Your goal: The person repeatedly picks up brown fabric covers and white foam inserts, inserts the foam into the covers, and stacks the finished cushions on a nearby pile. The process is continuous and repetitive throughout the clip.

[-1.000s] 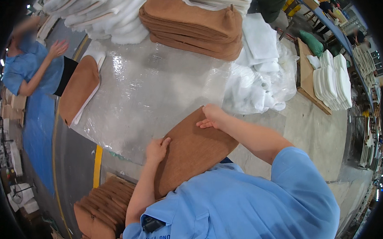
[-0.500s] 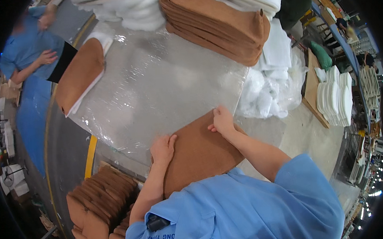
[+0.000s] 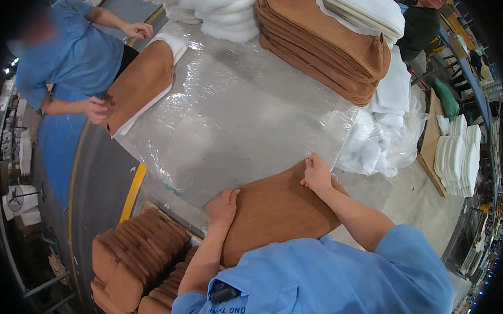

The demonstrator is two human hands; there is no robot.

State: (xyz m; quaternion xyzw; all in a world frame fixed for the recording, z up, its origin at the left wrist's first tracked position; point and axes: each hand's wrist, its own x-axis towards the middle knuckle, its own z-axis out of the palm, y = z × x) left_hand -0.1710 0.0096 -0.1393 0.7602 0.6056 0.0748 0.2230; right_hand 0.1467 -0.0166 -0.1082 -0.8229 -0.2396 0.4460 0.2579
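Note:
A flat brown fabric-covered cushion (image 3: 279, 212) lies in front of my body, its lower end hidden by my blue shirt. My left hand (image 3: 223, 206) grips its left far corner, fingers pressed together over the edge. At the right far corner my right hand (image 3: 318, 174) pinches the edge with curled fingers. The cushion's far edge reaches the table (image 3: 228, 135), which is covered in clear plastic film. Whether the cover is filled throughout cannot be seen.
A stack of brown covers (image 3: 325, 47) and white padding (image 3: 228, 15) stand at the table's far side. Finished-looking brown cushions (image 3: 138, 252) fill a box at lower left. A co-worker (image 3: 70, 58) touches another brown cushion (image 3: 141, 83). White bundles (image 3: 374, 140) hang beside the right edge.
My view has shifted, so the scene sits further right and lower. Both my hands keep hold of the cushion. The co-worker has leaned in, one hand now at the other cushion.

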